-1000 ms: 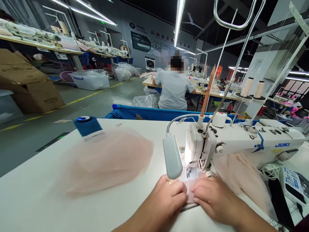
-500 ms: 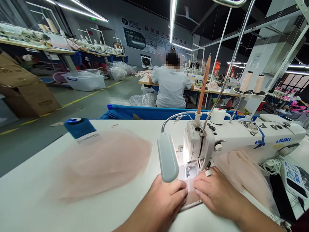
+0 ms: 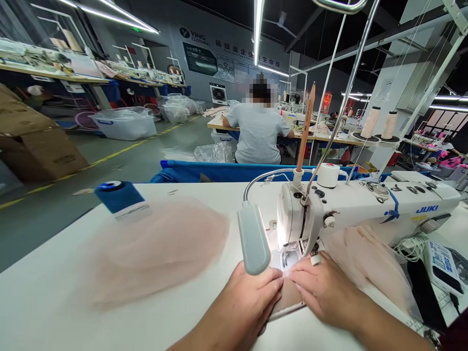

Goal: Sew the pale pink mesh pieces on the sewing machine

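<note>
Right hand (image 3: 325, 287) fingertips now sit closer to the left hand's (image 3: 252, 297); each grip appears pinched together on sheer fabric (image 3: 286, 274) just before the presser foot (image 3: 290, 258). Uneven tension could pucker it. "JUKI" marks the sewing machine (image 3: 365, 209); "YING CLOTHING" the wall (image 3: 226, 29).

White table (image 3: 40, 307) under sheer pink fabric (image 3: 161, 258), blue thread cone (image 3: 119, 197), sewing machine (image 3: 361, 207).

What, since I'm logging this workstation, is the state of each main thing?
Left hand, fingers bent
Right hand, fingers bent
Sewing machine, needle area lit
Fabric at left, loosely spread
Fabric beneath machine arm, loosely folded
Pencil, point up
White cable, coiled
Ceiling light, on
</note>
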The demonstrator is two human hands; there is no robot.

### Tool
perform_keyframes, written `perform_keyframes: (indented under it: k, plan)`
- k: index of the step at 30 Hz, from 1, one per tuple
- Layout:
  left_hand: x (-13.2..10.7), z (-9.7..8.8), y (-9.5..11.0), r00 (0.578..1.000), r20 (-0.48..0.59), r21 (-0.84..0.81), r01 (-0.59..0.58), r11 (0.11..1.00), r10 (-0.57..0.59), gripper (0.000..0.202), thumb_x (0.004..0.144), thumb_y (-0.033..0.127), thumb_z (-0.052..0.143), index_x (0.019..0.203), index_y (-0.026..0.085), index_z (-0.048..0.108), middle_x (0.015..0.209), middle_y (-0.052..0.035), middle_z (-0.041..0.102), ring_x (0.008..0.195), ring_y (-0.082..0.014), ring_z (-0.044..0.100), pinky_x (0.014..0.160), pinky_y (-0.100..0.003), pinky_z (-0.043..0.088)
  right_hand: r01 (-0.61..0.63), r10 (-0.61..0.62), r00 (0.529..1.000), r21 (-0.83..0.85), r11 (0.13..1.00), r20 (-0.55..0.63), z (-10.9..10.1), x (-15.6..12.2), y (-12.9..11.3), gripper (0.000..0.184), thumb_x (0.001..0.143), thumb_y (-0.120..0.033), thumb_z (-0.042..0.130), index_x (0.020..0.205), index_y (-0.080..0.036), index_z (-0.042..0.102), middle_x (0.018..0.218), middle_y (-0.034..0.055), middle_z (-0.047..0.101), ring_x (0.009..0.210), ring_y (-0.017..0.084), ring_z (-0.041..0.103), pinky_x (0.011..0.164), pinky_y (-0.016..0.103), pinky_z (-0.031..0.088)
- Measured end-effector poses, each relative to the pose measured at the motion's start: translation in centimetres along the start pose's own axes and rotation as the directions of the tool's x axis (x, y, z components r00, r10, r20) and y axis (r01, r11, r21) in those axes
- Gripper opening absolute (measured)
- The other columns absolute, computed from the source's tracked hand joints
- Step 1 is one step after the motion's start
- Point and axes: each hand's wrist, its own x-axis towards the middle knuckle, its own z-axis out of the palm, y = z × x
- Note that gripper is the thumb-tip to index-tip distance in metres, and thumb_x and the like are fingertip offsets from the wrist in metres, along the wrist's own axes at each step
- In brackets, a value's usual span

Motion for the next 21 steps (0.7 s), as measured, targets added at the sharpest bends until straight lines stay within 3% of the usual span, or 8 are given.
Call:
perform_keyframes:
  k: [4, 8, 14, 17, 21]
  plan:
    - [0.1, -0.2, -0.4, 0.997, 0.059, 0.053, 0.040, 0.998, -0.043, 0.041, 0.112, 0.011, 0.039, 0.100, 0.022, 0.076, 0.106, -0.0075, 0.082, 0.092, -0.0266, 0.073, 0.088, -0.043, 0.052, -0.057, 0.057, 0.998, -0.017, 0.998, -0.024, -0.3, 0.4, -0.2, 0.017, 0.100, -0.009, 0.066, 0.110, -0.022, 0.072, 0.115, 0.0083, 0.080, 0.099, 0.029, 0.065, 0.091, 0.042, 0.054]
    - [0.2, -0.9, -0.3, 0.986, 0.111, 0.054, 0.120, 0.991, -0.126, 0.034, 0.111, 0.015, 0.045, 0.108, 0.023, 0.078, 0.118, -0.0074, 0.081, 0.105, -0.0288, 0.074, 0.098, -0.045, 0.054, -0.105, 0.103, 0.993, -0.015, 0.994, -0.063, -0.4, 0.8, -0.5, 0.024, 0.099, -0.008, 0.068, 0.119, -0.022, 0.072, 0.126, 0.0097, 0.080, 0.109, 0.030, 0.067, 0.096, 0.041, 0.056]
    - [-0.7, -0.8, -1.9, 0.977, 0.029, 0.084, 0.210, 0.974, -0.213, 0.031, 0.111, 0.032, 0.054, 0.134, 0.028, 0.073, 0.144, -0.0099, 0.075, 0.124, -0.0332, 0.070, 0.106, -0.045, 0.056, -0.131, 0.129, 0.989, -0.023, 0.991, -0.076, -0.4, 0.8, -0.6, 0.033, 0.100, -0.012, 0.066, 0.131, -0.020, 0.073, 0.131, 0.0134, 0.079, 0.115, 0.032, 0.069, 0.098, 0.043, 0.060]
    - [-0.9, -0.7, -3.0, 0.977, 0.045, 0.150, 0.201, 0.968, -0.210, 0.038, 0.107, 0.041, 0.060, 0.140, 0.027, 0.071, 0.140, -0.0121, 0.076, 0.123, -0.0352, 0.070, 0.104, -0.045, 0.056, -0.132, 0.131, 0.988, -0.017, 0.991, -0.081, -0.3, 0.6, -0.5, 0.033, 0.102, -0.014, 0.065, 0.134, -0.020, 0.072, 0.135, 0.0136, 0.078, 0.116, 0.032, 0.070, 0.099, 0.043, 0.060]
    - [-0.9, -1.1, -2.2, 0.955, 0.145, 0.293, 0.208, 0.933, -0.258, 0.024, 0.097, 0.035, 0.069, 0.117, 0.026, 0.079, 0.120, -0.0120, 0.080, 0.106, -0.0346, 0.072, 0.096, -0.045, 0.054, -0.102, 0.102, 0.989, 0.006, 0.995, -0.110, 0.3, 0.5, -0.3, 0.030, 0.102, -0.011, 0.061, 0.128, -0.023, 0.072, 0.132, 0.0098, 0.079, 0.109, 0.031, 0.071, 0.093, 0.042, 0.060]
